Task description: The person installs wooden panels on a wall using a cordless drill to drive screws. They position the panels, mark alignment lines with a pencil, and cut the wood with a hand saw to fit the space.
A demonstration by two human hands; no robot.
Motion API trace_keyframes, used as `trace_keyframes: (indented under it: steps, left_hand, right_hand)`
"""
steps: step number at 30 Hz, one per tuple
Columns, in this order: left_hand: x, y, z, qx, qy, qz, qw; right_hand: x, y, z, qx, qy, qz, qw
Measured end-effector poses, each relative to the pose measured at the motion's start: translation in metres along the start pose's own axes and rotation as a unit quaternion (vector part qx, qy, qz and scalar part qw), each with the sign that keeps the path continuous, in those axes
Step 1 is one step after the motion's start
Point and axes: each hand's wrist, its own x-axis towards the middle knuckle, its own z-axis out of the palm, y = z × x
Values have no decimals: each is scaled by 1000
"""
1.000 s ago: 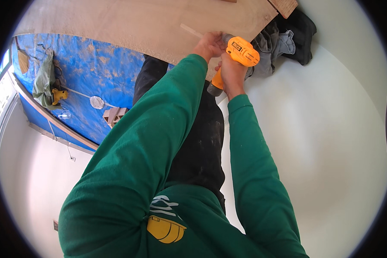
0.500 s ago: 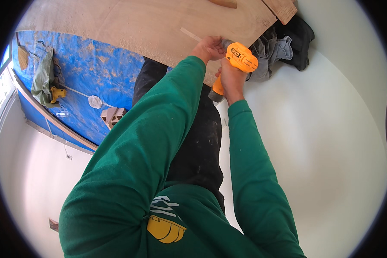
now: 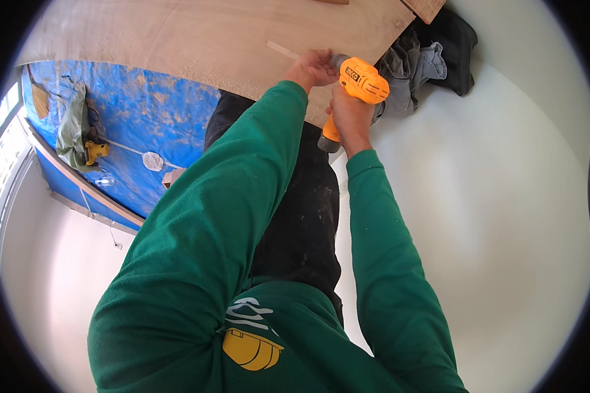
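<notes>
An orange cordless drill (image 3: 366, 81) is in my right hand (image 3: 351, 118), whose fingers wrap round its handle; the black battery points down toward my legs. My left hand (image 3: 313, 69) is curled just in front of the chuck (image 3: 339, 60), fingertips together; whatever they pinch is too small to make out. Both hands are over the near edge of a large, dusty wooden board (image 3: 177, 39). A narrow pale strip (image 3: 282, 48) lies on the board beside my left hand.
Left below the board spreads a dusty blue tarp (image 3: 170, 111) with a green cloth (image 3: 72, 131), a yellow power tool (image 3: 96, 152) and a white cord. Dark and grey garments (image 3: 426, 65) are heaped at the right, by a white wall (image 3: 537, 196). My legs stand beneath the board's edge.
Both hands and the drill have shifted slightly to the left, and the drill dipped and rose a little. The grips look the same; the view of the tarp has shifted slightly.
</notes>
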Motion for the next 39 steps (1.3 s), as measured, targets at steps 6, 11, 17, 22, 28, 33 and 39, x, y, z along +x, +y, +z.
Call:
trace_keyframes:
  steps: [6,11,17,22,28,33,39]
  left_hand:
    - [12,4,-1,2,25,1,1000]
    - [17,7,1,-4,30,1,1000]
    - [11,9,3,29,47,35,998]
    - [5,6,-4,123,13,117,985]
    - [-21,-2,-119,190,-21,429,883]
    - [-3,-34,-246,-21,172,323,931]
    - [28,-48,-218,-55,81,320,942]
  right_hand:
    - [9,14,-7,-22,9,-47,999]
    - [18,34,-10,-26,26,-95,995]
    - [22,32,-30,-99,-10,-82,992]
    - [-2,45,-69,-169,-24,-201,965]
    - [-71,146,-156,-116,-43,-248,961]
    - [-99,221,-176,-210,-70,-258,941]
    - [-105,260,-162,-319,-123,-221,913]
